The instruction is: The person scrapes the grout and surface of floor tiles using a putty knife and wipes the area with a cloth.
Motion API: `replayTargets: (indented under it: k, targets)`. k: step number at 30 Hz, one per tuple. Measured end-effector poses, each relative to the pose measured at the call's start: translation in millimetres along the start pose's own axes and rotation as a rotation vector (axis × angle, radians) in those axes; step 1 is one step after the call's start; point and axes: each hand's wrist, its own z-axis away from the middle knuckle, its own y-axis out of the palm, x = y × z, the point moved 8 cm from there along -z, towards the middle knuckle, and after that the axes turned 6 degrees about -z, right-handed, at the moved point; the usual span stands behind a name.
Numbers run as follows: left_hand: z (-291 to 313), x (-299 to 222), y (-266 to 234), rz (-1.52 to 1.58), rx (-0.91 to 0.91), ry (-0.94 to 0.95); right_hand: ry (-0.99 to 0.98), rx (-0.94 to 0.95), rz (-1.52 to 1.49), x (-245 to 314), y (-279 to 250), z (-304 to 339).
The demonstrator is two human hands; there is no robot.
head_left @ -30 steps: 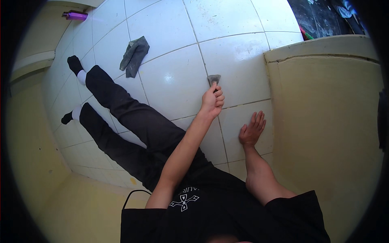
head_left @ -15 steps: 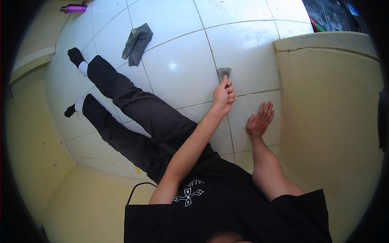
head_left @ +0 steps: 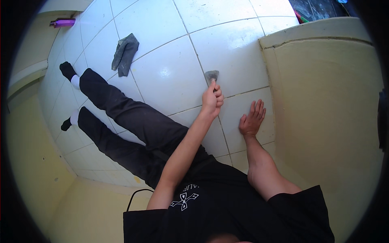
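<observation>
My left hand [head_left: 212,99] is closed around the handle of a scraper [head_left: 212,75] with a grey, flared blade. The blade lies at or just over a white floor tile, right of a dark grout line; whether it touches cannot be told. Most of the handle is hidden by my fingers. Farther right, my right hand [head_left: 253,118] rests palm down on the tiled floor [head_left: 239,48], fingers stretched out and holding nothing, close to the foot of a cream wall.
A crumpled dark grey cloth [head_left: 125,54] lies on the tiles beyond my stretched-out legs [head_left: 133,113]. At the far left, a purple bottle [head_left: 64,22] lies by the wall. A low cream partition [head_left: 320,81] rises on the right, with dark sheeting [head_left: 318,14] behind it.
The whole view has shifted, so the floor things sit farther left and slightly lower. Both hands keep nearly the same places on the tiles, the left still gripping the scraper.
</observation>
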Motion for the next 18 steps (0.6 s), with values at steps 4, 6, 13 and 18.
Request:
replayTargets:
  k: [4, 6, 13, 18]
  targets:
    - [-14, -22, 9, 0.019, 0.039, 0.017, 0.009, 0.011, 0.003, 0, 0, -1]
    - [-16, -25, 11, 0.062, 0.059, 0.026, -0.011, 0.0, -0.017, 0, 1, -1]
    - [9, 20, 0, 0.045, 0.05, -0.091, 0.009, 0.01, -0.014, -1, 0, 1]
    - [-17, -11, 8, 0.022, 0.088, -0.014, 0.01, 0.019, -0.017, -1, 1, 1]
